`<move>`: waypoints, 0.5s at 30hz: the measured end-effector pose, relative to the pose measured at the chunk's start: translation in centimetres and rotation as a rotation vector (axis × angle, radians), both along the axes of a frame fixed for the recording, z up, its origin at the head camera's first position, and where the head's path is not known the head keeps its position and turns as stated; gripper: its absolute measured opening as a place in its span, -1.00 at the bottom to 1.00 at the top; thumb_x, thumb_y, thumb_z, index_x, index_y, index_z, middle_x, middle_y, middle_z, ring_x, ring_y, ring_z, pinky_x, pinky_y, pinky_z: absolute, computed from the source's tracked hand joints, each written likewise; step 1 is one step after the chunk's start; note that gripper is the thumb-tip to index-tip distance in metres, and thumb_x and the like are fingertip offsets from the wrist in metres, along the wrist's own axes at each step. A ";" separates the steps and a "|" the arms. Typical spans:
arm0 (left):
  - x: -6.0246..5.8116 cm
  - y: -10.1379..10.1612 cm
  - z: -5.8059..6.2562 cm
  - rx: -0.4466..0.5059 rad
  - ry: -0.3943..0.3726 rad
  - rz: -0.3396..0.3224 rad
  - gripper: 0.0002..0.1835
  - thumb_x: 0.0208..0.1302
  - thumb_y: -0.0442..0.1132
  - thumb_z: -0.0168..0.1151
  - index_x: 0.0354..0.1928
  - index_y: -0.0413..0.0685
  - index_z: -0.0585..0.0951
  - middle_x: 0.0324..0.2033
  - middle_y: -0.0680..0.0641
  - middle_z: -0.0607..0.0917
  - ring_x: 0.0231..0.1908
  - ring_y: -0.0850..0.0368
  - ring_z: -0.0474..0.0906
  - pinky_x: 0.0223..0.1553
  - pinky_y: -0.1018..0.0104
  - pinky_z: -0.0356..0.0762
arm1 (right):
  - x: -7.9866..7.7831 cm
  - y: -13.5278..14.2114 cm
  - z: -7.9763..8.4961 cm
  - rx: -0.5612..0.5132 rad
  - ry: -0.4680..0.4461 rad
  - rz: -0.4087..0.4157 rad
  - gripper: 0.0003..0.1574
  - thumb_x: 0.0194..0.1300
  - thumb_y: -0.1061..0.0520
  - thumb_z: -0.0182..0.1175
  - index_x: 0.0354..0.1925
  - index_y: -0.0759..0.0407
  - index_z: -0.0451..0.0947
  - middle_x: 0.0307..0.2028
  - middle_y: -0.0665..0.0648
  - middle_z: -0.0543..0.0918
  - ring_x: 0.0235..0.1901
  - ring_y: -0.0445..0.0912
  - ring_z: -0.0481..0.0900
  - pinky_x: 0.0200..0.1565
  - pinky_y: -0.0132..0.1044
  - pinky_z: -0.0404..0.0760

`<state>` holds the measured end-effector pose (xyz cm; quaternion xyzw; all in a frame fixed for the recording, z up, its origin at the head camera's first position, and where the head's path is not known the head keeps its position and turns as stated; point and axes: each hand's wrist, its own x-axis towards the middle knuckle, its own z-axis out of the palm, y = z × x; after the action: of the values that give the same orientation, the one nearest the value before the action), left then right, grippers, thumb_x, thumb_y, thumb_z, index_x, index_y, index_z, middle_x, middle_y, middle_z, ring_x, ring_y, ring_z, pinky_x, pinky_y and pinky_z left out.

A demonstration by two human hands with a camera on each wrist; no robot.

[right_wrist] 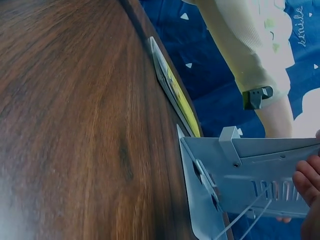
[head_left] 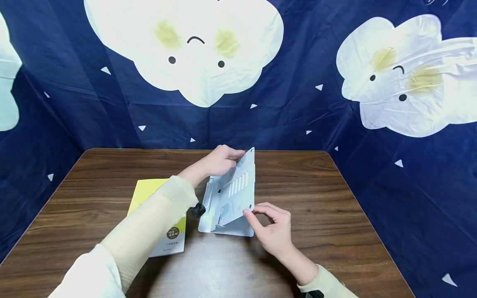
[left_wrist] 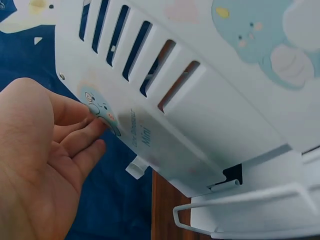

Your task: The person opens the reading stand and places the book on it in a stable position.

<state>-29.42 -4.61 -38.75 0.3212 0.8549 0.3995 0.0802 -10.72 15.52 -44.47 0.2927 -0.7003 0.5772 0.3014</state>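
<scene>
A white metal book stand (head_left: 232,203) stands on the table, its slotted panel tilted up from a flat base plate (head_left: 240,227). Blue cartoon prints decorate the panel (left_wrist: 200,120) in the left wrist view. My left hand (head_left: 220,160) pinches the panel's far edge between thumb and fingers. At the near corner, my right hand (head_left: 275,227) holds the same panel with thumb and fingertips. Thin wire rods (right_wrist: 245,217) run between panel and base at the back. In the right wrist view, part of my right hand (right_wrist: 312,190) is cut off by the frame.
A yellow and white book (head_left: 175,242) lies left of the stand, partly hidden beneath my left sleeve (head_left: 149,227). The brown wooden table (head_left: 316,186) ends against a dark blue curtain (head_left: 298,111) printed with clouds.
</scene>
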 end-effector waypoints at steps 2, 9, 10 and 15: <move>0.0 -0.3 -0.1 0.003 0.004 0.009 -0.45 0.41 -0.48 0.11 0.44 -0.31 0.50 0.34 -0.18 0.59 0.36 -0.01 0.51 0.28 0.08 0.55 | 0.0 0.3 -0.1 -0.003 0.000 0.001 -0.82 0.20 0.46 0.48 -0.27 0.24 0.81 -0.37 0.12 0.80 -0.39 -0.06 0.77 -0.27 -0.36 0.74; 0.0 -1.3 -0.3 0.035 -0.013 0.035 -0.48 0.46 -0.42 0.14 0.43 -0.32 0.51 0.32 -0.19 0.62 0.34 -0.02 0.54 0.30 0.05 0.54 | -0.1 1.5 -0.4 -0.022 -0.014 -0.018 -0.70 0.11 0.57 0.46 -0.26 0.27 0.81 -0.36 0.18 0.80 -0.36 -0.06 0.78 -0.25 -0.39 0.73; 0.0 -1.5 -0.3 0.039 -0.014 0.040 -0.49 0.47 -0.41 0.15 0.43 -0.31 0.51 0.31 -0.19 0.62 0.34 -0.02 0.54 0.29 0.06 0.54 | -0.1 1.6 -0.4 -0.025 -0.014 -0.022 -0.70 0.10 0.58 0.46 -0.26 0.28 0.81 -0.36 0.19 0.80 -0.36 -0.07 0.78 -0.25 -0.39 0.73; 0.2 -2.4 -0.3 0.045 -0.005 0.073 -0.54 0.52 -0.36 0.19 0.40 -0.28 0.56 0.30 -0.16 0.63 0.34 -0.01 0.53 0.27 0.08 0.56 | -0.2 2.4 -0.4 -0.044 -0.023 -0.034 -0.69 0.11 0.60 0.44 -0.25 0.29 0.81 -0.38 0.22 0.79 -0.36 -0.10 0.77 -0.28 -0.40 0.73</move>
<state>-29.18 -6.97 -39.07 0.2908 0.8565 0.4222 0.0605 -10.93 17.93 -44.85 0.2673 -0.6957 0.5905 0.3095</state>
